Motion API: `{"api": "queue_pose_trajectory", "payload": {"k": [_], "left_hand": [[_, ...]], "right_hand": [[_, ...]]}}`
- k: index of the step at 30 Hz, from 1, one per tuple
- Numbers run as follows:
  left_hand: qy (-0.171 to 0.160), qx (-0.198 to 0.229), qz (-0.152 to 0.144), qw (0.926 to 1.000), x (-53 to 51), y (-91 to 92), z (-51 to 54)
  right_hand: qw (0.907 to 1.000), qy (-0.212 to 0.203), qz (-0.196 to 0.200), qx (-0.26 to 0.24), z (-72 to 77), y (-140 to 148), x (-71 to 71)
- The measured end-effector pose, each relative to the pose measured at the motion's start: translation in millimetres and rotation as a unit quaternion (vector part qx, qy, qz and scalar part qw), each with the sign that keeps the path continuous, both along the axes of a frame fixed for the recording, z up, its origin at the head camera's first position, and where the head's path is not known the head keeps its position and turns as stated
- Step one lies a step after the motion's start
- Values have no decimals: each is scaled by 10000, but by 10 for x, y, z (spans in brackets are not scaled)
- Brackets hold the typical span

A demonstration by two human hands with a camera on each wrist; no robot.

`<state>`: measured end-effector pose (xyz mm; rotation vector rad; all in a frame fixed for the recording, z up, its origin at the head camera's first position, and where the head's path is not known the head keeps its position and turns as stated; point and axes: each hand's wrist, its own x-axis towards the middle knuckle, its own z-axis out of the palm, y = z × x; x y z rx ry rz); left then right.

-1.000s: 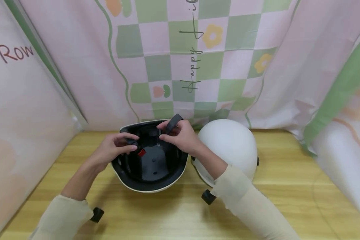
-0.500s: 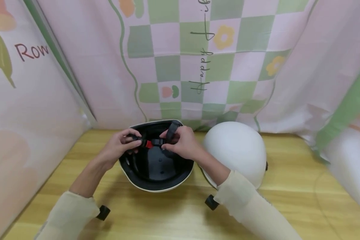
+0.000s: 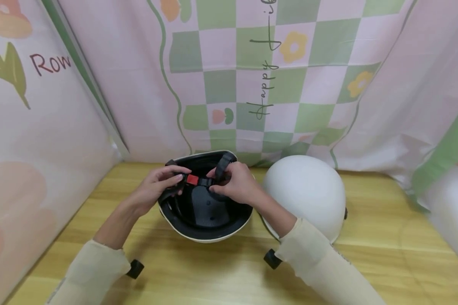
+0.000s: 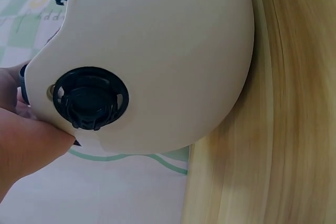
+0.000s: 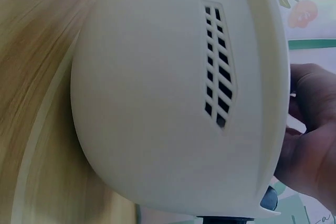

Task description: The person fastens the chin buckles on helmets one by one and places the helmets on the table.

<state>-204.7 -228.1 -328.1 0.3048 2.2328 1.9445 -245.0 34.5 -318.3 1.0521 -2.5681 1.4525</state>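
Note:
A cream helmet (image 3: pixel 210 238) lies upturned on the wooden table, its black inside facing up. Above its opening my left hand (image 3: pixel 149 188) pinches the black chin-strap buckle (image 3: pixel 192 180), whose red part points right. My right hand (image 3: pixel 238 184) grips the strap's other black end piece (image 3: pixel 205 182), which lines up with the red part. They look to meet, but I cannot tell whether they are locked. A loose strap tail (image 3: pixel 223 164) loops up over the right fingers. In the left wrist view, a round black fitting (image 4: pixel 90 98) sits on the shell; the right wrist view shows a slotted vent (image 5: pixel 218 66).
A second white helmet (image 3: pixel 305 192) stands dome up, close to the upturned one on the right. The wooden table (image 3: pixel 198 279) reaches back to a patterned cloth (image 3: pixel 252 84), with cloth walls at both sides.
Both hands have drawn closer, bringing the red buckle part up and right to the strap's other end. The view has swung left, so everything sits further right in it.

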Motion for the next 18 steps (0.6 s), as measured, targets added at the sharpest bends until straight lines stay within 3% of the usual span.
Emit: {"api": "queue_pose_trajectory", "payload": {"k": [18], "left_hand": [[411,-280,424,9979,29,70,-8]], "right_hand": [[9983,-13,142,-560,-19,-49,22]]}}
